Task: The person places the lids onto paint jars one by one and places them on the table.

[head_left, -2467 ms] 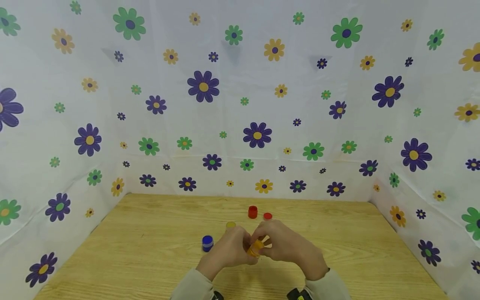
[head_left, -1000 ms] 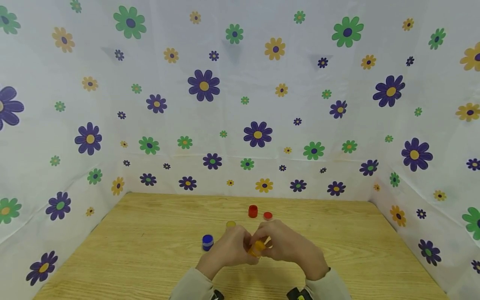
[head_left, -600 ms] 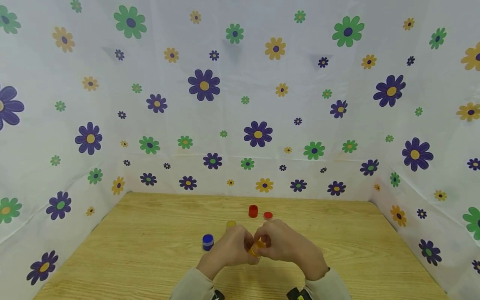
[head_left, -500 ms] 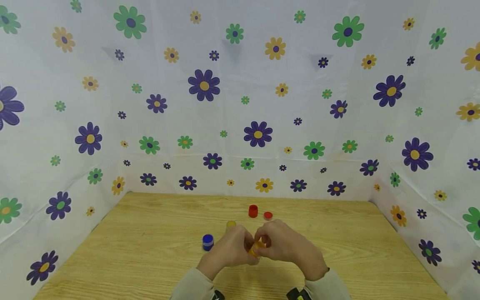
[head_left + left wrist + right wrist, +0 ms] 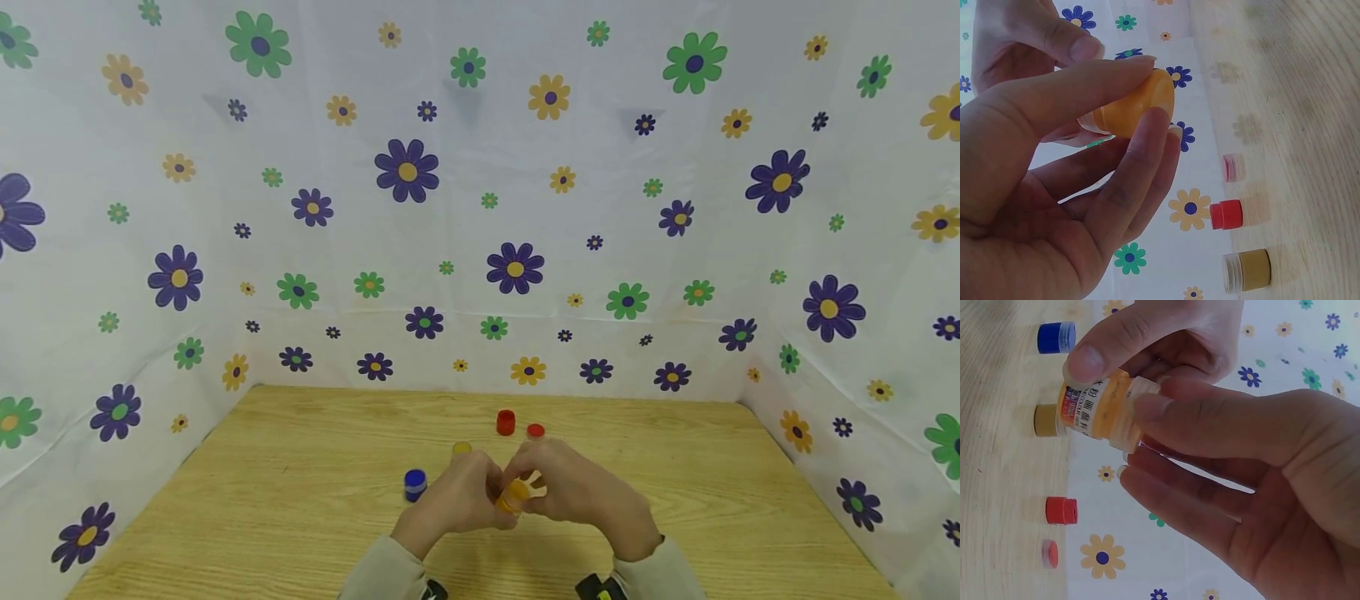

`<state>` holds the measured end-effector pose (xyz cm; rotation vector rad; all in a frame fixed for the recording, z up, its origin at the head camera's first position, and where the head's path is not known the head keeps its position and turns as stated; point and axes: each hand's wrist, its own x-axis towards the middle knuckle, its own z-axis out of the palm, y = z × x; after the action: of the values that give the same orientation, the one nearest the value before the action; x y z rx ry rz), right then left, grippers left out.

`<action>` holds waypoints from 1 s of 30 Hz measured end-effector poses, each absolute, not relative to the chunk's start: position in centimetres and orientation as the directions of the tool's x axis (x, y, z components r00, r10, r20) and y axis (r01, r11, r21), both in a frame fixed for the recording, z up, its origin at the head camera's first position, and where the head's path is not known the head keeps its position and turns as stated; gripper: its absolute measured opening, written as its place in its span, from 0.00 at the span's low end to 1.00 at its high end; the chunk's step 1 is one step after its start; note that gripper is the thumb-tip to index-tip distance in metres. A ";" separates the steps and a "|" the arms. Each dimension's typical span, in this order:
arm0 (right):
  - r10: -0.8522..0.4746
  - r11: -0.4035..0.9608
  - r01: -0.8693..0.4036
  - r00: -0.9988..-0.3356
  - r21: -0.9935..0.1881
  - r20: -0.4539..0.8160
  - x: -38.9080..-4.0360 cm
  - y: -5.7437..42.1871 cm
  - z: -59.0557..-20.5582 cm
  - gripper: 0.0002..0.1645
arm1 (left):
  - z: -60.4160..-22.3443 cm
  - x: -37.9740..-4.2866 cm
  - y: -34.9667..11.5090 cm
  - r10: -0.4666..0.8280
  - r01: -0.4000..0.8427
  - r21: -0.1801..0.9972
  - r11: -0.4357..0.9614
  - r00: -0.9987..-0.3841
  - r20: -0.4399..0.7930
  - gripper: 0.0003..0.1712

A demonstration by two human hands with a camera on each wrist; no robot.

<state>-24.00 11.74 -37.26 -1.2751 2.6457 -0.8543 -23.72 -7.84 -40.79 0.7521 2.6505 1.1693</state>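
Note:
A small paint jar (image 5: pixel 514 497) with orange paint is held up between my two hands above the table. My left hand (image 5: pixel 1054 187) grips its body with thumb and fingers; in the right wrist view the left thumb lies over the printed label. My right hand (image 5: pixel 1254 469) pinches the translucent lid (image 5: pixel 1136 412), which sits on the jar, with its thumb on the near side and other fingers below, partly hidden. Just beyond the hands stand a blue paint jar (image 5: pixel 415 485), a dark yellow jar (image 5: pixel 1046 420), mostly hidden in the head view, and a red jar (image 5: pixel 506 422).
A loose red-topped lid (image 5: pixel 535 432) lies on the wooden table (image 5: pixel 300 467) to the right of the red jar. White sheeting with printed flowers (image 5: pixel 480 200) walls in the table's back and both sides.
The fingers of my right hand have shifted on the lid, closing together and then spreading apart again. My left hand keeps its hold on the jar. The other jars have not moved.

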 end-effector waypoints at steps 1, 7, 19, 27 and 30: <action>-0.745 0.494 -0.694 -0.648 -0.523 0.156 -24.0 11.7 -37.3 0.11 | -40.8 -23.7 -7.8 0.501 0.384 0.726 0.570 -0.863 0.063 0.09; -0.733 0.507 -0.674 -0.665 -0.538 0.142 -24.0 11.6 -37.4 0.10 | -40.7 -23.7 -7.8 0.505 0.386 0.728 0.566 -0.861 0.064 0.08; -0.693 0.573 -0.649 -0.709 -0.500 0.126 -24.2 11.5 -37.7 0.06 | -40.7 -23.6 -7.7 0.527 0.424 0.726 0.541 -0.844 0.100 0.06; -0.666 0.611 -0.625 -0.738 -0.485 0.111 -24.0 11.6 -37.5 0.11 | -40.6 -23.6 -7.7 0.522 0.397 0.741 0.542 -0.850 0.074 0.06; -0.678 0.602 -0.656 -0.721 -0.455 0.142 -23.8 11.8 -37.2 0.12 | -40.6 -23.6 -7.8 0.515 0.391 0.736 0.553 -0.854 0.066 0.05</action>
<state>-23.80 11.84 -37.16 -1.1549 2.7708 -0.7578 -23.62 -7.77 -40.62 0.7727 2.6267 1.1863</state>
